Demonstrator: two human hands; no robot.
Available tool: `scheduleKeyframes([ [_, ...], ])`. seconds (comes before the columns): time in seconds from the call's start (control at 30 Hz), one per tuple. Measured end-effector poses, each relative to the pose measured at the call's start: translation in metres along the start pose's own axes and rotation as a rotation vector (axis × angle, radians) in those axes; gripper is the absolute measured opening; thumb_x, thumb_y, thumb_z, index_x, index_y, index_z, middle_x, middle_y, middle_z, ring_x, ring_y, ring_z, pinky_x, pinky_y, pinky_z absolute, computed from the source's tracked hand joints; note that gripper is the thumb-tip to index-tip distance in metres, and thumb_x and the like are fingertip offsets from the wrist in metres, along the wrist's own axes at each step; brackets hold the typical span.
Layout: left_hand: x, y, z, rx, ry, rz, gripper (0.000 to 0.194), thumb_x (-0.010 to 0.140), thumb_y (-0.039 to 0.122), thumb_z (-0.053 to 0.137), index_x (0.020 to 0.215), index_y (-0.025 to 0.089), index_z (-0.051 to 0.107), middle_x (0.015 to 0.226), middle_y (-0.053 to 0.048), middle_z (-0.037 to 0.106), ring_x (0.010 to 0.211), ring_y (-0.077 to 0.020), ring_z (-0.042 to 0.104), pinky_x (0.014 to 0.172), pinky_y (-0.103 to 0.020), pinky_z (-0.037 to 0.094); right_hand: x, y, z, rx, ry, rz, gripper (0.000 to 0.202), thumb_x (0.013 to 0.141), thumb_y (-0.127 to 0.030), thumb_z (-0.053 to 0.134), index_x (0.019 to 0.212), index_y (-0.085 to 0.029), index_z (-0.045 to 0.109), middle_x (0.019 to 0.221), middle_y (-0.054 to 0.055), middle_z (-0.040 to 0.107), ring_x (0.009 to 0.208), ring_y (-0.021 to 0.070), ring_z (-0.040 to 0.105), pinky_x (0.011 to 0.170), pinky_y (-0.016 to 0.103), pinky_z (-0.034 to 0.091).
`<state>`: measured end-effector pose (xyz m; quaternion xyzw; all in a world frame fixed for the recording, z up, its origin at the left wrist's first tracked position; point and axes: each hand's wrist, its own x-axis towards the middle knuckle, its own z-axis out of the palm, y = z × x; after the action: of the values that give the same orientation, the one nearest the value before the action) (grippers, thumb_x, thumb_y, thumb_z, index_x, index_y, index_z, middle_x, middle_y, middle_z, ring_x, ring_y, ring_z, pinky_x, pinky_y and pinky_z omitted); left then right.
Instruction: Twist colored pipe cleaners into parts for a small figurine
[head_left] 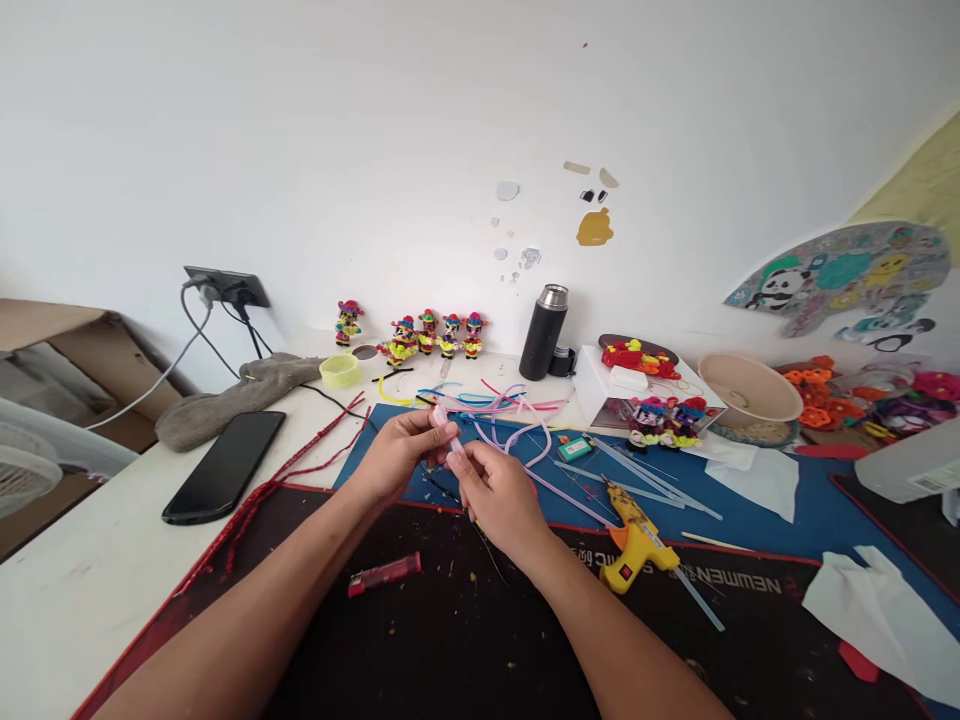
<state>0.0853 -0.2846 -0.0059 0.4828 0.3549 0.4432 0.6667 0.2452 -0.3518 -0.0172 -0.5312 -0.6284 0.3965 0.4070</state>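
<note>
Both my hands are raised over the blue mat (401,480) and close together. My left hand (409,450) pinches a small bundle of pale pink pipe cleaners (440,415) between thumb and fingers. My right hand (491,490) grips the lower end of the same bundle, its fingers curled. Part of the bundle is hidden behind my fingers. Loose lilac and pink pipe cleaners (540,425) lie just behind my hands. To the right, a yellow hot glue gun (637,545) lies on its side with a glue stick sticking out behind.
Small pipe-cleaner figures (450,337) stand along the wall near a black thermos (544,335). A red lighter (385,575) lies on the black mat. At left are a phone (223,468) and driftwood (225,400); at right, glue sticks (656,475) and tissues (885,610).
</note>
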Motion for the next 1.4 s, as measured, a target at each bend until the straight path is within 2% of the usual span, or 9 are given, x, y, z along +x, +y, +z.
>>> scheduleKeyframes([
  [0.23, 0.0, -0.002, 0.002, -0.057, -0.055, -0.024, 0.037, 0.067, 0.043, 0.097, 0.071, 0.014, 0.074, 0.063, -0.003, 0.067, 0.053, -0.0107, 0.056, 0.052, -0.022, 0.041, 0.003, 0.004, 0.0, 0.087, 0.033, 0.029, 0.045, 0.105, -0.059, 0.049, 0.081, -0.023, 0.061, 0.044, -0.007, 0.047, 0.038, 0.0145, 0.049, 0.049, 0.027, 0.038],
  [0.5, 0.001, 0.005, -0.001, -0.221, 0.002, -0.042, 0.039, 0.061, 0.041, 0.1, 0.078, 0.014, 0.078, 0.061, 0.0, 0.062, 0.052, -0.0093, 0.054, 0.048, -0.02, 0.039, 0.004, 0.003, 0.001, 0.28, -0.053, 0.097, 0.049, 0.101, -0.065, 0.053, 0.077, -0.023, 0.057, 0.04, -0.008, 0.044, 0.034, 0.0117, 0.042, 0.041, 0.023, 0.032],
  [0.73, 0.002, 0.005, -0.007, 0.067, 0.046, 0.096, 0.039, 0.072, 0.046, 0.092, 0.066, 0.016, 0.068, 0.057, 0.0, 0.063, 0.049, -0.0105, 0.055, 0.051, -0.023, 0.044, 0.007, 0.004, 0.0, 0.297, -0.047, 0.111, 0.052, 0.098, -0.068, 0.055, 0.073, -0.023, 0.056, 0.038, -0.008, 0.042, 0.033, 0.0116, 0.04, 0.039, 0.023, 0.027],
  [0.9, 0.003, 0.006, -0.008, -0.095, 0.019, -0.055, 0.042, 0.062, 0.046, 0.097, 0.07, 0.015, 0.07, 0.055, 0.002, 0.059, 0.043, -0.0094, 0.052, 0.041, -0.02, 0.034, 0.005, 0.007, 0.001, 0.251, -0.045, 0.074, 0.05, 0.101, -0.065, 0.054, 0.074, -0.023, 0.057, 0.041, -0.008, 0.042, 0.035, 0.0118, 0.042, 0.042, 0.024, 0.029],
  [0.97, 0.003, 0.007, -0.007, -0.126, 0.007, -0.067, 0.043, 0.061, 0.046, 0.098, 0.071, 0.014, 0.071, 0.053, 0.002, 0.059, 0.041, -0.0087, 0.051, 0.039, -0.019, 0.032, 0.004, 0.007, 0.001, 0.256, -0.049, 0.073, 0.05, 0.101, -0.065, 0.054, 0.074, -0.023, 0.057, 0.041, -0.008, 0.042, 0.035, 0.0117, 0.042, 0.042, 0.024, 0.029],
  [1.07, 0.002, 0.009, -0.005, -0.128, -0.002, -0.046, 0.041, 0.064, 0.045, 0.099, 0.073, 0.013, 0.074, 0.053, 0.001, 0.06, 0.043, -0.0089, 0.053, 0.041, -0.018, 0.035, 0.004, 0.006, 0.001, 0.292, -0.058, 0.094, 0.051, 0.1, -0.067, 0.055, 0.074, -0.023, 0.057, 0.04, -0.008, 0.042, 0.034, 0.0115, 0.041, 0.041, 0.024, 0.029],
  [1.27, 0.0, 0.011, -0.007, -0.261, -0.077, -0.099, 0.044, 0.063, 0.042, 0.101, 0.089, 0.012, 0.081, 0.063, -0.001, 0.064, 0.053, -0.0097, 0.059, 0.048, -0.018, 0.044, 0.006, -0.001, -0.001, 0.446, -0.08, 0.132, 0.052, 0.093, -0.07, 0.061, 0.073, -0.022, 0.056, 0.039, -0.01, 0.036, 0.033, 0.01, 0.037, 0.038, 0.023, 0.025],
  [1.4, 0.002, 0.009, -0.011, -0.287, -0.079, -0.086, 0.039, 0.064, 0.039, 0.101, 0.083, 0.012, 0.079, 0.06, -0.001, 0.063, 0.052, -0.0094, 0.058, 0.048, -0.017, 0.044, 0.004, -0.006, -0.002, 0.535, -0.12, 0.164, 0.054, 0.089, -0.071, 0.067, 0.072, -0.021, 0.057, 0.039, -0.01, 0.037, 0.033, 0.0083, 0.036, 0.039, 0.023, 0.026],
])
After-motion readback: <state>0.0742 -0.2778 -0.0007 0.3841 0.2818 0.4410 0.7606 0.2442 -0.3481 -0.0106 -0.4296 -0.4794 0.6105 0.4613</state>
